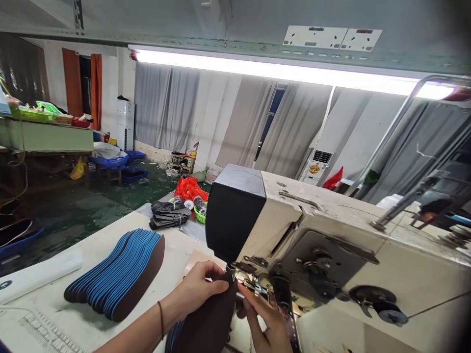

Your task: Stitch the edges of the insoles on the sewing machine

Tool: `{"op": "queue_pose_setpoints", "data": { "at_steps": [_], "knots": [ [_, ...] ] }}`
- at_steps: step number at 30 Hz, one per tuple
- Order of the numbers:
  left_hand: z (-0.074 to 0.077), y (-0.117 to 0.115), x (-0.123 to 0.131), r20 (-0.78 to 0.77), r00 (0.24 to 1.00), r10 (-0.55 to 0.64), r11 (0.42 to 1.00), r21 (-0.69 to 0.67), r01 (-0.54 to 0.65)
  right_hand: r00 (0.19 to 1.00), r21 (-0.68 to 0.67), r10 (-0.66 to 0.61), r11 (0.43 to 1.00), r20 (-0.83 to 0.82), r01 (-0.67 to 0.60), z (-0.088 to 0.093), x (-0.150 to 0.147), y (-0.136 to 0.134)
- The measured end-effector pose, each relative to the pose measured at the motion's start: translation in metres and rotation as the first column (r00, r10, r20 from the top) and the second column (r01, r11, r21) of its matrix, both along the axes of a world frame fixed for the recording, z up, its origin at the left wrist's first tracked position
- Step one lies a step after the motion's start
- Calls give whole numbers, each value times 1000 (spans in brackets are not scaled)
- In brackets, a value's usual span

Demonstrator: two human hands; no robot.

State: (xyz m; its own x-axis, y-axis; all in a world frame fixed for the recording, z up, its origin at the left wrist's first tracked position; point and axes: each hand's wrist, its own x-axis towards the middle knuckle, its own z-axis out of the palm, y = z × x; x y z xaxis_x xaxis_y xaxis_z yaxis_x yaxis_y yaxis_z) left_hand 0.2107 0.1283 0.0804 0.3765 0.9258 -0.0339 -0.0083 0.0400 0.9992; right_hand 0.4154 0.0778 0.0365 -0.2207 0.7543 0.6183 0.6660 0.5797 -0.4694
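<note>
A dark brown insole (208, 318) lies under the needle area of a sewing machine (235, 211). My left hand (200, 289) is closed on its far end, the thumb on top and pointing at the needle. My right hand (267, 318) is at the insole's right edge, with the index fingertip close to the presser foot and the thumb just below. Whatever is between those fingers is hidden. More blue-edged insoles show beneath the one I hold. To the left, a fanned stack of insoles (121, 274), dark with blue edges, rests on the white table (180, 245).
Bundled dark pieces (169, 214) lie at the table's far edge, near a green basket (200, 215) and a red plastic bag (189, 188). A white bar-shaped object (40, 277) lies at left. A lit tube lamp (257, 71) hangs above the machine.
</note>
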Motion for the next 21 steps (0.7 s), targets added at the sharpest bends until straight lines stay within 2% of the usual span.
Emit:
{"op": "queue_pose_setpoints", "data": {
  "at_steps": [3, 6, 8, 12, 16, 19, 21],
  "knots": [
    [0, -6, -8, 87, 994, -68, 991, -109, 78, 1000, 37, 14, 999, 6, -15, 2, 0, 0],
    [-4, -19, -23, 207, 964, -167, 940, -260, 219, 1000, 59, -11, 998, 23, 10, 2, 0, 0],
    [-7, -31, -34, 256, 948, -190, 927, -272, 259, 997, 41, -48, 998, 53, 46, -1, 1, 1],
    [-11, -49, -49, 278, 940, -198, 947, -195, 257, 994, -38, -81, 996, 74, 84, -4, 4, 0],
    [-19, -50, -51, 141, 983, -118, 962, -230, 148, 996, -74, -73, 994, 43, 76, -2, 4, -1],
    [-26, -47, -51, 85, 992, -90, 971, -216, 107, 997, -26, -78, 997, 27, 78, -4, 2, 0],
    [-28, -44, -49, 91, 991, -102, 977, -177, 117, 994, 53, -101, 993, -47, 103, -10, -1, 2]
  ]
}}
